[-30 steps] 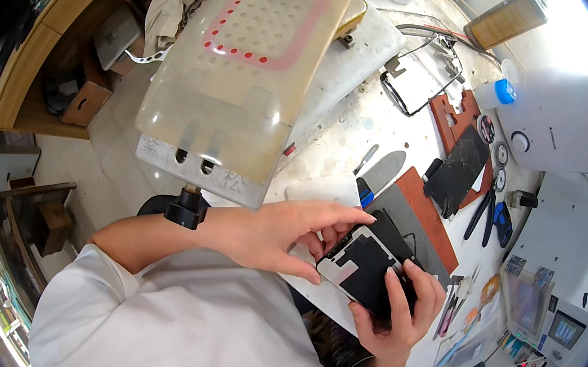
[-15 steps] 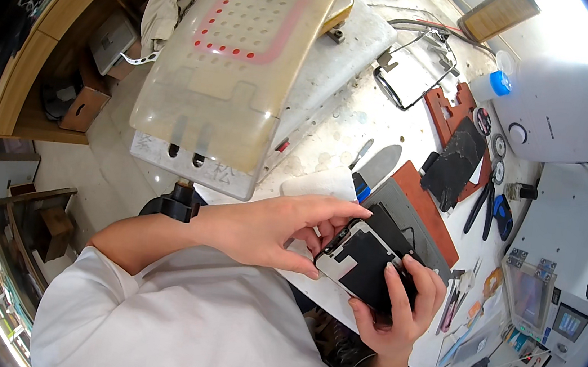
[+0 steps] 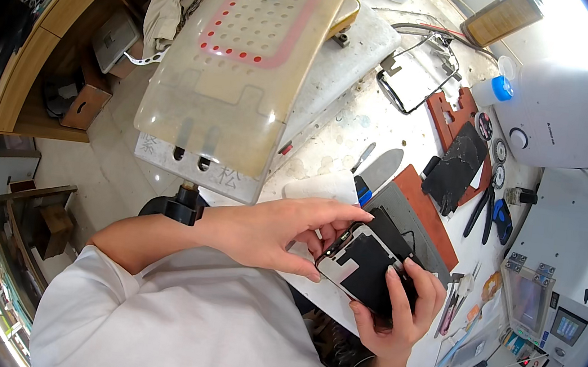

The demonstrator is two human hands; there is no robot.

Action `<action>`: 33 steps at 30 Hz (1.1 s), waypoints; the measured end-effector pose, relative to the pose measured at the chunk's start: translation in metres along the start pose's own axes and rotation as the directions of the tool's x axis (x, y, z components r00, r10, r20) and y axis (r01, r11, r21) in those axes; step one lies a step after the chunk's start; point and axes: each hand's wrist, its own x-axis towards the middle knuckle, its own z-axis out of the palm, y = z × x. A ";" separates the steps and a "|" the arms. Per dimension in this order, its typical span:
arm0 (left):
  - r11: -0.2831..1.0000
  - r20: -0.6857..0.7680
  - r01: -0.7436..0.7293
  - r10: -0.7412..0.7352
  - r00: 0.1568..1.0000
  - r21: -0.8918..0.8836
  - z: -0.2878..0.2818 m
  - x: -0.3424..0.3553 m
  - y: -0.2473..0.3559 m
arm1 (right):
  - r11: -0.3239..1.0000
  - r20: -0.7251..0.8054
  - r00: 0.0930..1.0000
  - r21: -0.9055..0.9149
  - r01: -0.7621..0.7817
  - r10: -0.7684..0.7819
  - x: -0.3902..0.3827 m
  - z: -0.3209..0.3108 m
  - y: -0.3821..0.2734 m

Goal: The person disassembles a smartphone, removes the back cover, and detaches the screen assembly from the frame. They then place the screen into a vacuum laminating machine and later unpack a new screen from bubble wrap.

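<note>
Between my two hands a phone screen (image 3: 362,264) is held tilted above the front edge of the table, its back side up, with a pale metal plate and black film showing. My left hand (image 3: 295,238) grips its upper-left end, thumb below and index finger stretched along the top edge. My right hand (image 3: 406,309) holds the opposite end, fingertips on the black film and thumb at the near edge. Just behind the screen lies a flat black piece (image 3: 391,231) on a grey pad (image 3: 416,226); whether it is joined to the screen cannot be told.
A machine with a clear yellowed cover (image 3: 224,96) stands at the left. A red-brown mat (image 3: 424,216), a cracked black panel (image 3: 459,166), cutting pliers (image 3: 479,212) and a metal phone frame (image 3: 415,70) lie around. A white appliance (image 3: 559,116) is at the far right.
The view has shifted slightly, so the bench things sit a little further right and lower. Both hands keep nearly the same grip on the phone screen.
</note>
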 end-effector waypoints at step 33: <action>0.999 0.000 0.033 -0.033 0.999 0.011 0.000 0.001 0.004 | 1.000 -0.026 1.000 0.019 0.005 -0.004 0.002 0.001 0.000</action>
